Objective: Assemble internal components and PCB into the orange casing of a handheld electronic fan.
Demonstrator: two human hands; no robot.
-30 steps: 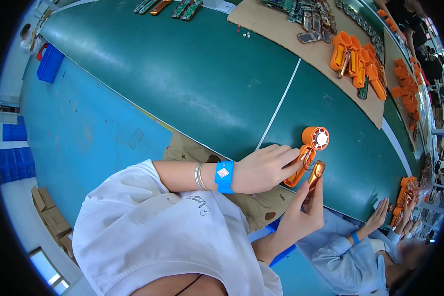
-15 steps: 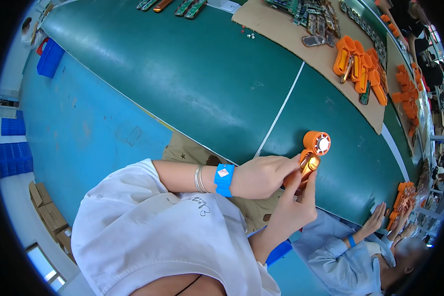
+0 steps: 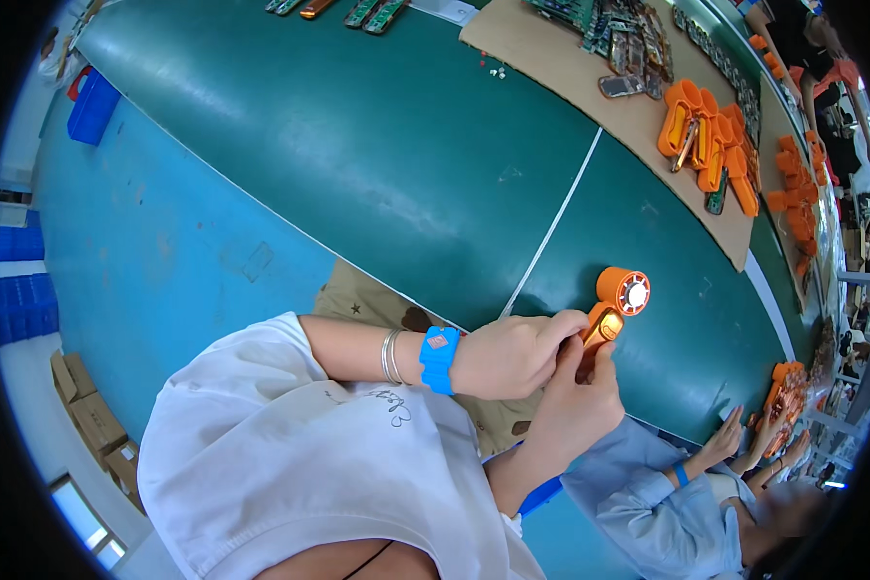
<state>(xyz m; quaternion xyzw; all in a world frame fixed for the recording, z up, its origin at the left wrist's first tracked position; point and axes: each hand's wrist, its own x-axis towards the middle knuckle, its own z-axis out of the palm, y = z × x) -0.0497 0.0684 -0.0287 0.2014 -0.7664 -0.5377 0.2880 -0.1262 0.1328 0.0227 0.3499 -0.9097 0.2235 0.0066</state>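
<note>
- Here, both hands meet over the dark green belt-like table, wrapped around one small orange plastic handheld fan.
- The left hand clamps round the fan's handle from above, fingers curled tight; a blue wristband and thin silver bangles sit on that wrist.
- The right hand comes up from below, its thumb and fingertips pressed to the lower part of the same handle, so it grips the fan too.
- The fan's round head, with a white grille at its centre, sticks out past the fingers toward the upper right, held just above the table.
- A thin white line runs across the green surface and ends near the hands.
- Farther back, a brown cardboard sheet carries a cluster of orange fan housings and green circuit boards.
- Lower right, another person in a light blue sleeve has hands on more orange parts.
</note>
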